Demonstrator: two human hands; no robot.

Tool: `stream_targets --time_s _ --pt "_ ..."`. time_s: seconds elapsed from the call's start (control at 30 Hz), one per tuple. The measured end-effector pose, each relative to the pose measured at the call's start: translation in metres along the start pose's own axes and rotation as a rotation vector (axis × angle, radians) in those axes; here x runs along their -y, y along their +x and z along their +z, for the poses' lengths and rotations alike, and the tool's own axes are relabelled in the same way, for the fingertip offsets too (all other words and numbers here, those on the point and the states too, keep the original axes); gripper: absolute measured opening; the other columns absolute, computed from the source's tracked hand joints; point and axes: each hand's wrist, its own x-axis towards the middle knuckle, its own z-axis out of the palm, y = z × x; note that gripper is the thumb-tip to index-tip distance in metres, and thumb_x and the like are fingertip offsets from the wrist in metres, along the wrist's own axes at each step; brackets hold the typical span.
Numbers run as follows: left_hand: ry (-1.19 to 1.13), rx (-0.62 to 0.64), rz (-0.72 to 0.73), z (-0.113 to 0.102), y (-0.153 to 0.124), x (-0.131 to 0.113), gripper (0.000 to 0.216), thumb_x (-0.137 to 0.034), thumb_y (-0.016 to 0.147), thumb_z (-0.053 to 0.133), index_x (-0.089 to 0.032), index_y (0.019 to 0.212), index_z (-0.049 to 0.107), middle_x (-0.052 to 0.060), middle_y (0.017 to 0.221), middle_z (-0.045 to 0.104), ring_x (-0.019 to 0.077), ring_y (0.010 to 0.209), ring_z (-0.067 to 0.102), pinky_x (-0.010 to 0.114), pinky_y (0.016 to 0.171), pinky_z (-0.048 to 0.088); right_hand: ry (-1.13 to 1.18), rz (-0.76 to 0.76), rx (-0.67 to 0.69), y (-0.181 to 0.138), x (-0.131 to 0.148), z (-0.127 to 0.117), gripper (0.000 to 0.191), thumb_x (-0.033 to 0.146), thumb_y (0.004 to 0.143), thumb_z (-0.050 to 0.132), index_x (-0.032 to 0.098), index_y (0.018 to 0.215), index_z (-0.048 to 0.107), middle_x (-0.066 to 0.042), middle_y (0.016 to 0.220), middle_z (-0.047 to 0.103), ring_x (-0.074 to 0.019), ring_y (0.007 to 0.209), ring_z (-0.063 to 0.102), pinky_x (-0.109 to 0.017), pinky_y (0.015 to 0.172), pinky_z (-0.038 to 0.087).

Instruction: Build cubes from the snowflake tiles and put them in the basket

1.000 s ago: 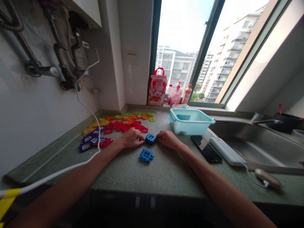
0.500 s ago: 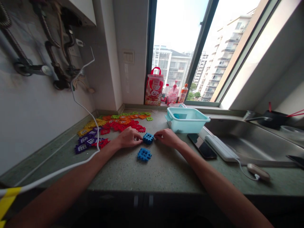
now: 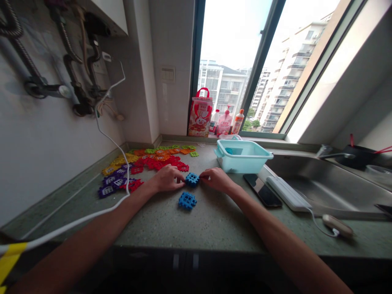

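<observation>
A small stack of blue interlocking plastic tiles point(image 3: 192, 179) with window-like openings sits on the counter between my hands. The curled fingers of my left hand point(image 3: 169, 179) pinch its left side. From the right, my right hand point(image 3: 216, 180) grips the opposite edge with thumb and fingertips together. Closer to me lie more blue tiles point(image 3: 187, 201), piled flat and untouched. Left of my hands spread red tiles point(image 3: 165, 164), purple tiles point(image 3: 114, 182), yellow tiles point(image 3: 118, 162), orange tiles point(image 3: 161, 154) and green tiles point(image 3: 194, 154).
A light-blue plastic tub point(image 3: 241, 161) with something blue inside stands behind my right hand. To the right are a phone point(image 3: 262, 190), a white power strip point(image 3: 287, 193) and a steel sink point(image 3: 324, 183). A white cable point(image 3: 101, 211) crosses over my left forearm.
The view has shifted slightly, so everything appears a little further right. Both hands keep their places at the sides of the blue stack.
</observation>
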Motion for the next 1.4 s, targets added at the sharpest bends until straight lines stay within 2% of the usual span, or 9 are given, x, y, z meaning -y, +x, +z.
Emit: stream_targets --time_s 0.37,0.5,0.7,0.77,0.83,0.93,1.1,1.3,1.4 --pt "0.027 -0.011 -0.002 0.007 0.005 -0.001 0.013 -0.028 0.085 0.071 -0.026 0.080 0.083 -0.001 0.071 0.074 0.0152 0.070 0.065 0.029 0.076 0.042 -0.028 0.040 -0.005 0.010 -0.003 0.010 0.021 0.018 0.091 0.065 0.023 0.102 0.083 -0.004 0.095 0.078 -0.0169 0.081 0.070 -0.024 0.073 0.046" --pt "0.037 -0.012 0.005 0.003 0.004 0.002 0.014 -0.032 0.084 0.071 -0.025 0.081 0.083 -0.001 0.070 0.075 0.0150 0.068 0.065 0.029 0.076 0.043 -0.061 0.078 -0.004 0.009 -0.001 0.001 0.022 0.019 0.092 0.066 0.023 0.106 0.082 -0.005 0.097 0.079 -0.0176 0.083 0.071 -0.024 0.073 0.045" --pt "-0.034 0.092 0.044 -0.012 -0.006 0.007 0.017 -0.028 0.085 0.066 -0.021 0.083 0.081 0.000 0.072 0.074 0.0117 0.061 0.061 0.023 0.064 0.043 -0.039 -0.027 -0.004 -0.016 0.045 -0.026 0.018 0.034 0.097 0.063 0.024 0.099 0.078 -0.002 0.089 0.078 -0.0159 0.074 0.070 -0.025 0.069 0.041" --pt "-0.098 0.154 0.057 -0.014 -0.008 0.003 0.016 -0.025 0.083 0.066 -0.022 0.087 0.081 -0.001 0.070 0.073 0.0104 0.059 0.060 0.021 0.061 0.042 -0.047 -0.071 0.045 -0.023 0.069 -0.028 0.028 0.050 0.095 0.066 0.025 0.103 0.074 -0.003 0.092 0.079 -0.0180 0.074 0.071 -0.026 0.069 0.040" --pt "-0.173 0.221 0.047 -0.016 -0.009 -0.002 0.021 -0.022 0.079 0.068 -0.024 0.096 0.081 -0.003 0.068 0.070 0.0099 0.058 0.061 0.019 0.059 0.041 -0.083 -0.080 0.078 -0.028 0.090 -0.025 0.051 0.068 0.088 0.067 0.025 0.115 0.069 -0.006 0.096 0.079 -0.0226 0.078 0.072 -0.028 0.068 0.040" --pt "-0.265 0.344 0.000 -0.021 -0.009 -0.011 0.038 -0.017 0.073 0.068 -0.025 0.109 0.077 -0.006 0.070 0.068 0.0104 0.060 0.061 0.018 0.057 0.041 -0.146 -0.066 0.132 -0.031 0.107 -0.019 0.073 0.075 0.080 0.071 0.023 0.131 0.061 -0.011 0.098 0.078 -0.0277 0.083 0.073 -0.029 0.068 0.040" --pt "-0.359 0.489 -0.058 -0.029 -0.011 -0.022 0.056 -0.028 0.065 0.081 -0.025 0.121 0.071 -0.007 0.074 0.065 0.0112 0.063 0.059 0.018 0.055 0.041 -0.151 -0.074 0.167 -0.031 0.105 -0.019 0.051 0.053 0.086 0.073 0.025 0.127 0.063 -0.009 0.100 0.078 -0.0261 0.086 0.073 -0.028 0.068 0.040" --pt "-0.376 0.401 -0.062 -0.016 -0.011 -0.028 0.033 -0.031 0.067 0.082 -0.020 0.096 0.072 -0.006 0.071 0.065 0.0096 0.059 0.057 0.019 0.052 0.038 -0.094 -0.071 0.195 -0.032 0.100 -0.026 0.036 0.042 0.086 0.073 0.025 0.117 0.069 -0.007 0.097 0.077 -0.0233 0.081 0.072 -0.028 0.066 0.037" --pt "-0.340 0.376 -0.068 -0.013 -0.010 -0.032 0.032 -0.032 0.067 0.082 -0.019 0.094 0.071 -0.006 0.070 0.066 0.0096 0.058 0.058 0.019 0.054 0.038 -0.063 -0.084 0.193 -0.034 0.098 -0.030 0.030 0.041 0.088 0.072 0.026 0.114 0.070 -0.006 0.097 0.077 -0.0225 0.082 0.072 -0.028 0.067 0.037"
